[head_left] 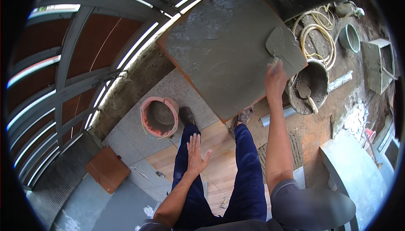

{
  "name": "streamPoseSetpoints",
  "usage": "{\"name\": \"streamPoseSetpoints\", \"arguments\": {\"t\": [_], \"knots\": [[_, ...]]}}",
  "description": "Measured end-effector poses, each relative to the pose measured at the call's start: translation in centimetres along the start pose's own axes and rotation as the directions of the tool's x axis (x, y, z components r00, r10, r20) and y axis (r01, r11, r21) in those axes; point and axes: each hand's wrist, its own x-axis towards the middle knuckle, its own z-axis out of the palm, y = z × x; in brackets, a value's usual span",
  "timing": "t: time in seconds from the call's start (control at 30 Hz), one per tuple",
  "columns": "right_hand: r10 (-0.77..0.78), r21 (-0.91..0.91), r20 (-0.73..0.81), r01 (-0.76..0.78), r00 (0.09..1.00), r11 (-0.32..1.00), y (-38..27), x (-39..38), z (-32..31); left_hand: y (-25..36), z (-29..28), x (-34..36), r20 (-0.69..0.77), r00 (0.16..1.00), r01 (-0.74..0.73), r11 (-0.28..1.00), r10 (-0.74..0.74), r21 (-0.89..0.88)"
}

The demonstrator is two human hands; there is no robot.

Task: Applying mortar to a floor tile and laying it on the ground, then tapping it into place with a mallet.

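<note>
My right hand (275,79) grips the handle of a trowel (276,41), whose pointed blade rests on grey mortar spread over a large square board or tile (223,53) with reddish-brown edges. My left hand (195,155) is open, fingers stretched, over my left leg, holding nothing. A pink bucket (145,108) with grey residue stands by my left shoe. Right of the coated piece, a mortar-stained bucket (322,79) holds another trowel (303,91).
Pale hoses (328,43) lie coiled at upper right, near a green basin (355,39) and grey trough (369,66). A metal-framed gate (63,74) runs along the left. A loose brown tile (107,167) lies lower left; a pale slab (350,155) is at lower right.
</note>
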Motion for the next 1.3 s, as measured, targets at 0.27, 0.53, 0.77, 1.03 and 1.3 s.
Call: {"name": "streamPoseSetpoints", "arguments": {"t": [0.27, 0.53, 0.77, 1.03, 1.3], "knots": [[-0.141, -0.118, 0.256, 0.176, 0.956, 0.977, -17.4, -0.6, 8.7, -7.2, -2.7, 0.8, -0.061, 0.997, 0.049, 0.991, -0.057, -0.127], [-0.311, -0.07, 0.494, 0.393, 0.812, 0.917, -25.2, -5.5, 13.4, -10.6, -4.2, 0.6, -0.076, 0.995, 0.053, 0.975, -0.071, -0.214], [-0.386, -0.002, 0.579, 0.474, 0.718, 0.88, -28.3, -10.2, 15.2, -11.8, -4.0, 0.6, -0.076, 0.993, 0.068, 0.963, -0.091, -0.261], [-0.61, 0.123, 0.613, 0.702, 0.502, 0.702, -22.2, -12.2, 10.2, -13.0, -2.8, -0.3, -0.094, 0.989, 0.08, 0.947, -0.115, -0.311], [-0.6, 0.137, 0.796, 0.94, 0.084, 0.313, -8.3, -6.6, -1.9, -13.3, -0.2, 0.0, -0.099, 0.991, 0.054, 0.944, -0.09, -0.325]]}}
